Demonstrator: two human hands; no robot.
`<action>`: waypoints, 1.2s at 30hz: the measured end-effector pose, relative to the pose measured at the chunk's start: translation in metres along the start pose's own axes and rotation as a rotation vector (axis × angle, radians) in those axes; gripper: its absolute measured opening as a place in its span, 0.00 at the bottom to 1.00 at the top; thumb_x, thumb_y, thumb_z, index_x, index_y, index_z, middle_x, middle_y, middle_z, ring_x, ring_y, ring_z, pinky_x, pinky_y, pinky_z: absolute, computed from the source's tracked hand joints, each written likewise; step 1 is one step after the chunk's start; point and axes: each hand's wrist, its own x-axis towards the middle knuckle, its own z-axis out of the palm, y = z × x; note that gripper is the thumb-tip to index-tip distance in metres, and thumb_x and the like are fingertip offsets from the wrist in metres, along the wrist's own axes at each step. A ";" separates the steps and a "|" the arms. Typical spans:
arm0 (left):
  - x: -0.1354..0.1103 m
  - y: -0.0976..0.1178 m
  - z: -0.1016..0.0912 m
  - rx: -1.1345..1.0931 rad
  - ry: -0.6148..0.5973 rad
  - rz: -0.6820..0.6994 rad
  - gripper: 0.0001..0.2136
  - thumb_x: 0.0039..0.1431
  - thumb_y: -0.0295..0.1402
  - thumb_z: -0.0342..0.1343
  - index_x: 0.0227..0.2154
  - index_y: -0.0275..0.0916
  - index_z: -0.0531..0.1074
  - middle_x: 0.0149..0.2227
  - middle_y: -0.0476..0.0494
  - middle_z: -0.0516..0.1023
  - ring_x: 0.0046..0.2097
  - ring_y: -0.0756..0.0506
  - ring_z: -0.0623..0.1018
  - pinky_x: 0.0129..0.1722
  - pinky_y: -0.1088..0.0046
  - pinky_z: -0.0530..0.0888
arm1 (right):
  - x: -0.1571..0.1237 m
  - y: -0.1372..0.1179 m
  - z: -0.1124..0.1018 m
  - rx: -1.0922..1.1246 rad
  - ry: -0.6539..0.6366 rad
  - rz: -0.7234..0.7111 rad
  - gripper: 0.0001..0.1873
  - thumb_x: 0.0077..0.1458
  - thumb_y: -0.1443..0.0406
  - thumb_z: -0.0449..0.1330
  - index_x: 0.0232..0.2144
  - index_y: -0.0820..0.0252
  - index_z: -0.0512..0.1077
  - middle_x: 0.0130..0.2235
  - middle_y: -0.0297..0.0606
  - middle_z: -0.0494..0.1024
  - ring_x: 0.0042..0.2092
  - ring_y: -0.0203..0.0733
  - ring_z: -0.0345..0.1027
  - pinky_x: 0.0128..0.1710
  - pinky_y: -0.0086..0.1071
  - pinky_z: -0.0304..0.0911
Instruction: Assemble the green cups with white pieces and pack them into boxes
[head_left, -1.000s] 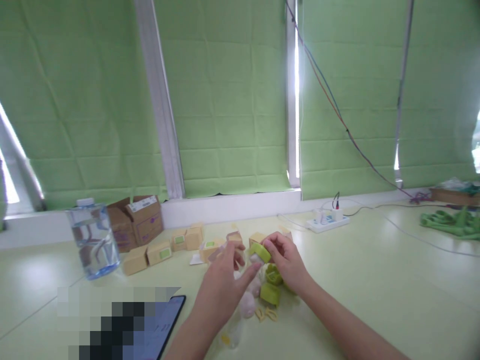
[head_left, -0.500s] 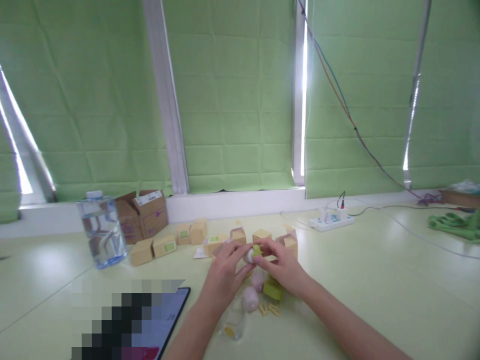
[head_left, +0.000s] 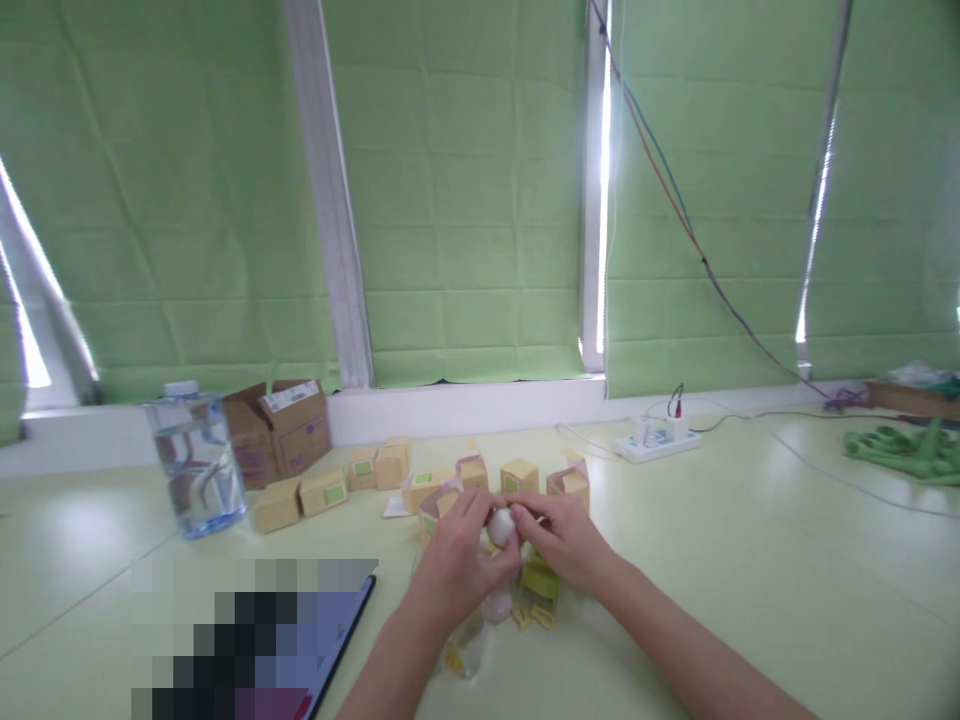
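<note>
Between the fingertips of both hands is a small white round piece (head_left: 501, 527). My left hand (head_left: 466, 555) pinches it from the left, fingers curled round its side. From the right, my right hand (head_left: 568, 540) grips its edge with thumb and fingers; what else those fingertips cover is hidden. Just below the hands lies a pale pink rounded piece (head_left: 498, 605), partly covered by the left hand. A green blocky piece (head_left: 541, 580) rests beside it, under the right hand. Yellow loop-shaped pieces (head_left: 541, 617) lie in front. A clear container (head_left: 469, 650) with something yellow in it stands near my left forearm.
Several small yellow boxes (head_left: 324, 490) line the table behind the hands, some with flaps up. At left are a large water bottle (head_left: 199, 465), a cardboard box (head_left: 298, 430) and a tablet (head_left: 341, 640). A power strip (head_left: 658, 446) and green objects (head_left: 904, 452) lie at right.
The white piece has been turned in my fingers; its green part no longer shows. My left hand has come lower and now covers more of the pink pieces. The view has shifted slightly.
</note>
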 end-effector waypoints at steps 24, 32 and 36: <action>0.003 -0.024 -0.002 -0.459 0.133 -0.350 0.14 0.60 0.41 0.52 0.43 0.40 0.73 0.38 0.45 0.78 0.39 0.43 0.76 0.38 0.69 0.72 | 0.002 0.018 0.003 0.377 -0.059 0.165 0.26 0.52 0.66 0.66 0.53 0.50 0.68 0.45 0.39 0.77 0.45 0.43 0.73 0.39 0.35 0.71; 0.003 -0.016 -0.002 -0.299 0.082 -0.218 0.16 0.55 0.39 0.61 0.46 0.42 0.72 0.47 0.43 0.79 0.48 0.41 0.77 0.50 0.63 0.71 | 0.004 0.012 -0.004 0.616 -0.080 0.165 0.27 0.52 0.61 0.67 0.54 0.53 0.68 0.48 0.43 0.78 0.50 0.47 0.72 0.49 0.42 0.67; 0.002 -0.018 -0.002 -0.271 0.098 -0.190 0.19 0.51 0.39 0.65 0.46 0.41 0.72 0.47 0.44 0.79 0.48 0.41 0.77 0.50 0.63 0.72 | 0.005 0.013 -0.003 0.678 -0.085 0.174 0.28 0.51 0.60 0.69 0.53 0.55 0.68 0.47 0.43 0.79 0.48 0.47 0.74 0.50 0.43 0.67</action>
